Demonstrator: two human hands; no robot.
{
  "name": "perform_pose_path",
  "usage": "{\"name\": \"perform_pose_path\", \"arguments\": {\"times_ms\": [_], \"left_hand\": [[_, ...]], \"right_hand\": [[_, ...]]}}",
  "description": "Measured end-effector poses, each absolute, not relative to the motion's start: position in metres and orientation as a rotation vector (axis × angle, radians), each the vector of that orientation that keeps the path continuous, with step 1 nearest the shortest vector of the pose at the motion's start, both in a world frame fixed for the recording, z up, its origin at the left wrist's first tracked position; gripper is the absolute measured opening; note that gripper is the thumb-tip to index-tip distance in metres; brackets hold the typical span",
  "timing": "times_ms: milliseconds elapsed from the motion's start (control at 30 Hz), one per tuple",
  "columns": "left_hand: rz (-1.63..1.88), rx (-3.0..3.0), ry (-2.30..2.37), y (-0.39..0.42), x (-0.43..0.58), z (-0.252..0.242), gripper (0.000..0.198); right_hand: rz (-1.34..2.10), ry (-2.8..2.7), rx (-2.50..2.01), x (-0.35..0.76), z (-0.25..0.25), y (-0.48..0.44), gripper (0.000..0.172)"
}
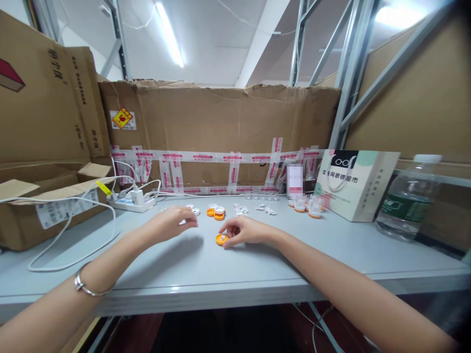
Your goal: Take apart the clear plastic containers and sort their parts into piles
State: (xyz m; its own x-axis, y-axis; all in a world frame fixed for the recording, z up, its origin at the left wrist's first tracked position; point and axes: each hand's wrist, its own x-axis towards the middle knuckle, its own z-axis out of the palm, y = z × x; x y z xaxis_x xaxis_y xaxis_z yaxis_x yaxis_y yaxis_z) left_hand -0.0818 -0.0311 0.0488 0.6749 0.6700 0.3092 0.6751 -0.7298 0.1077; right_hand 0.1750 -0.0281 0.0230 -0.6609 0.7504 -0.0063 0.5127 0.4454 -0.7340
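Observation:
My right hand [243,231] has its thumb and fingers around the edge of a round orange cap [220,242] on the table, with a small whitish piece in the cap's middle. Above the tabletop, to the left, hovers my left hand [175,220]; its fingers are bent downward, thumb apart, and nothing shows in them. Just behind the left fingertips are white round parts [195,212], partly hidden by that hand. Several orange and white round caps [219,214] sit behind the orange cap. Small white plastic pieces [241,210] lie in a loose group, with more white pieces [266,210] to their right.
Clear domes with orange bases [314,212] stand at the back right, near a phone-like screen [295,180]. A paper bag [353,186] and a large water bottle [403,206] are farther right. On the left are a power strip [134,203], white cables and an open carton [55,211].

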Motion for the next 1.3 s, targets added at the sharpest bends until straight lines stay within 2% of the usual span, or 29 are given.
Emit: {"name": "perform_pose_path", "arguments": {"times_ms": [100,200,333,667,1033,1300], "left_hand": [[-0.533,-2.971,-1.175,-0.043,-0.05,0.049,0.034],[-0.511,-3.062,-1.222,-0.042,-0.031,0.039,0.048],[-0.606,-3.15,-1.192,-0.033,-0.024,0.024,0.042],[-0.825,-3.255,-1.328,-0.029,-0.024,0.011,0.043],[-0.79,-3.359,-1.295,-0.031,-0.022,0.015,0.041],[-0.807,-3.33,-1.252,-0.034,-0.023,0.015,0.039]], "right_hand": [[1.038,-2.35,-1.081,0.176,0.025,-0.028,0.052],[1.015,-2.364,-1.01,0.178,0.026,-0.028,0.04],[0.998,-2.387,-0.937,0.178,0.021,-0.025,0.026],[0.793,-2.527,-1.079,0.167,0.033,-0.026,0.016],[0.904,-2.61,-1.185,0.167,0.038,-0.02,0.018],[1.192,-2.394,-1.153,0.172,0.034,-0.019,0.027]]}}
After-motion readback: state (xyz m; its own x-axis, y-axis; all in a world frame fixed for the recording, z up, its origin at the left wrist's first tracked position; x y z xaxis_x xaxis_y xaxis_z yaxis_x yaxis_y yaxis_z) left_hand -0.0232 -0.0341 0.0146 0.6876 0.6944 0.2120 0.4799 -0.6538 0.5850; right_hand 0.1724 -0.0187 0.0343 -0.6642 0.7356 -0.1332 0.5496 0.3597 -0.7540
